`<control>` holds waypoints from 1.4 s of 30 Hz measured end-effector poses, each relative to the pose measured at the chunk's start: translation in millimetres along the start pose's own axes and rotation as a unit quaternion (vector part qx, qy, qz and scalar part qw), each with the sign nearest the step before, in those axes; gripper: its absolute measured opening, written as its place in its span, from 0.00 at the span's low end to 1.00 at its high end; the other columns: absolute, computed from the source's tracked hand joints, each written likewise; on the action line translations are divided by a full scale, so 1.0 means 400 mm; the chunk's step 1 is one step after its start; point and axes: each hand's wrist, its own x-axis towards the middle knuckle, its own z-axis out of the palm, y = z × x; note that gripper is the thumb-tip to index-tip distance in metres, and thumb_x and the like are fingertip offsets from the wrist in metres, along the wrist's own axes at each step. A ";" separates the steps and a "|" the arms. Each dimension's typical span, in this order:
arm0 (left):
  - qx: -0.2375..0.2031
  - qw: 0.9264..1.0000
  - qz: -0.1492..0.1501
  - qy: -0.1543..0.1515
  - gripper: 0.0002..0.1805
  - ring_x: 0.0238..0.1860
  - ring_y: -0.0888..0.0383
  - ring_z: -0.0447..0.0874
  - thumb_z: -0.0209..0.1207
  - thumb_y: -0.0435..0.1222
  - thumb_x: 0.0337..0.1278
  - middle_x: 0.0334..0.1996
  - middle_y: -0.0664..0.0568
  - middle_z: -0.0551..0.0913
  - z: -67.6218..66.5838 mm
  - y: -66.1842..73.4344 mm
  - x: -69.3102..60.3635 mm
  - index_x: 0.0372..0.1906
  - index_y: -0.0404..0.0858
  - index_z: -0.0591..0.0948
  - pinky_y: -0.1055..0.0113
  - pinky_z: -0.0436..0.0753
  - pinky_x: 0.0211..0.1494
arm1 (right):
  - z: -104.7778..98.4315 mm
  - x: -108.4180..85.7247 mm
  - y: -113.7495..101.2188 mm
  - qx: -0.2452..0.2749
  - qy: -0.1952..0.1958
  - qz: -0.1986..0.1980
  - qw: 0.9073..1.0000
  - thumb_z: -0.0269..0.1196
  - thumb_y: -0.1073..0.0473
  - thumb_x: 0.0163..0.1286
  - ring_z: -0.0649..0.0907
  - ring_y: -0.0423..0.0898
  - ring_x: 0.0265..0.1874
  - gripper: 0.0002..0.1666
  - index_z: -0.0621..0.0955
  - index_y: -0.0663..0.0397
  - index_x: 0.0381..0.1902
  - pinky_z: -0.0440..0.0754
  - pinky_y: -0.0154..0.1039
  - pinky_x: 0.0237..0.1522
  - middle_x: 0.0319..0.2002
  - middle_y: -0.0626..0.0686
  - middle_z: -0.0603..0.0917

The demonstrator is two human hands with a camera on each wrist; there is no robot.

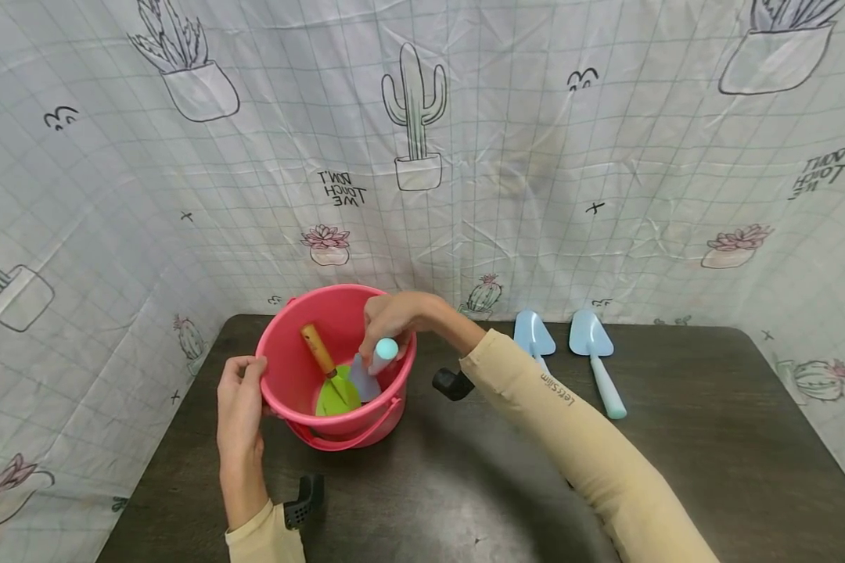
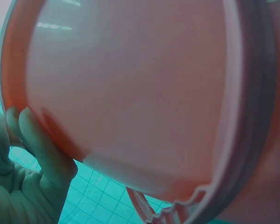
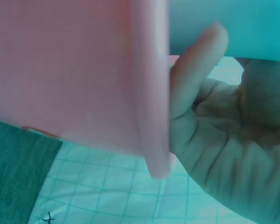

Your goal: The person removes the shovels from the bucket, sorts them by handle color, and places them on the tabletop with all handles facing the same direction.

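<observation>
A pink bucket (image 1: pixel 331 424) stands on the dark table. At its left side my left hand (image 1: pixel 241 407) holds the rim, and fingertips of that hand (image 2: pixel 44 154) touch the bucket wall in the left wrist view. My right hand (image 1: pixel 393 319) reaches over the far right rim and grips a pale blue trowel (image 1: pixel 382 356) inside the bucket. Its teal handle (image 3: pixel 228 30) passes behind the fingers in the right wrist view. Also in the bucket lies a green trowel (image 1: pixel 338 395) with a yellow wooden handle (image 1: pixel 317 348), beside the blue trowel's blade.
To the right, two more pale blue trowels lie on the table (image 1: pixel 683 453), one trowel (image 1: pixel 531 332) partly behind the right forearm and another trowel (image 1: pixel 595 352) farther right. Cactus-printed cloth (image 1: pixel 521 195) walls the back and sides. The bucket's handle (image 1: pixel 352 444) hangs at its front.
</observation>
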 end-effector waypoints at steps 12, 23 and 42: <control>0.000 1.000 -0.005 -0.011 0.13 0.16 0.63 0.72 0.49 0.40 0.78 0.22 0.53 0.77 -0.008 -0.007 0.007 0.54 0.35 0.71 0.72 0.74 0.21 | -0.023 -0.039 0.013 0.064 0.093 0.005 0.994 0.69 0.61 0.65 0.73 0.40 0.19 0.14 0.84 0.57 0.19 0.72 0.31 0.23 0.19 0.48 0.77; 0.005 1.000 -0.001 -0.005 0.13 0.17 0.63 0.73 0.48 0.40 0.78 0.23 0.52 0.77 -0.006 -0.005 0.008 0.54 0.34 0.71 0.72 0.74 0.21 | -0.040 -0.081 0.042 0.245 0.130 -0.028 0.960 0.66 0.62 0.72 0.84 0.49 0.35 0.17 0.86 0.69 0.52 0.83 0.35 0.36 0.42 0.63 0.89; 0.010 1.000 -0.002 -0.013 0.13 0.16 0.64 0.71 0.48 0.40 0.79 0.22 0.52 0.76 -0.002 0.002 0.022 0.54 0.34 0.71 0.72 0.73 0.21 | -0.047 -0.105 0.116 0.454 0.063 -0.127 0.880 0.50 0.68 0.78 0.85 0.50 0.44 0.35 0.57 0.69 0.79 0.86 0.41 0.46 0.50 0.57 0.81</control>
